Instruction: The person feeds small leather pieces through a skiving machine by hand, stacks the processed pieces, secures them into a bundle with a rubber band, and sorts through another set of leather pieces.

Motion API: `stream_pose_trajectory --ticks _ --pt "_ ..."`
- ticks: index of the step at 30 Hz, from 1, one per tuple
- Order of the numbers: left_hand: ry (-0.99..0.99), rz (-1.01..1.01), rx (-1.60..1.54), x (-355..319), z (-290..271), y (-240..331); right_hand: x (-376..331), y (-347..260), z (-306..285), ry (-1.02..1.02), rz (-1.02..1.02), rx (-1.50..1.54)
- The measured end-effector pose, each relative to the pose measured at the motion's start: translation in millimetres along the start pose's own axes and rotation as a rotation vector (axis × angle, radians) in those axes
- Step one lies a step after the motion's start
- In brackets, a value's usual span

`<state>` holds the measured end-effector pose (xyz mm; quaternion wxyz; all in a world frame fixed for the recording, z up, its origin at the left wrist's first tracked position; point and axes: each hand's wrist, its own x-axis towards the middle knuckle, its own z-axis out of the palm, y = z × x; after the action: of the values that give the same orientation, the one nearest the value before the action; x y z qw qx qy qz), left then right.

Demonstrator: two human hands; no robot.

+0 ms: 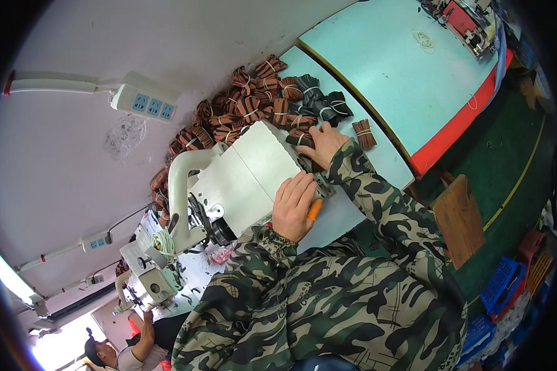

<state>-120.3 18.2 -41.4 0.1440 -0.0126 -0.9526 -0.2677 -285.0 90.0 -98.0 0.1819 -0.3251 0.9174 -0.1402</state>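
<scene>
My right hand (329, 146) reaches past the far right corner of a white sewing machine (252, 170). Its thumb and fingers close around the near end of a bundle of dark and brown strips (299, 137) tied with a light band. My left hand (293, 208) lies against the machine's right edge, fingers together and pointing away from me. Out from under its thumb side sticks an orange handle (315, 209); the rest of that tool is hidden. Several tied brown-and-black bundles (249, 108) are heaped behind the machine, with black ones (323, 110) at the right of the heap.
One bundle (364, 134) lies apart on the pale table strip. Beyond stands a turquoise table (377, 55) with a red front edge and another machine (467, 28). A wooden stool (459, 219) and blue crates (501, 281) stand at right. A person (120, 349) works at far lower left.
</scene>
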Motion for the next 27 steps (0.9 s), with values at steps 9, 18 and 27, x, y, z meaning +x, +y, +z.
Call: stream_pose_trajectory --ticks 9,18,27 --pt "-0.006 0.001 -0.009 2 1 0 5 10 23 0.165 0.001 0.429" --pt "0.246 -0.232 -0.301 5 -26 21 -109 -25 -30 -0.127 -0.125 1.503" --pt "-0.050 -0.280 -0.331 -47 -87 4 -148 -70 -4 -0.520 -0.042 1.680"
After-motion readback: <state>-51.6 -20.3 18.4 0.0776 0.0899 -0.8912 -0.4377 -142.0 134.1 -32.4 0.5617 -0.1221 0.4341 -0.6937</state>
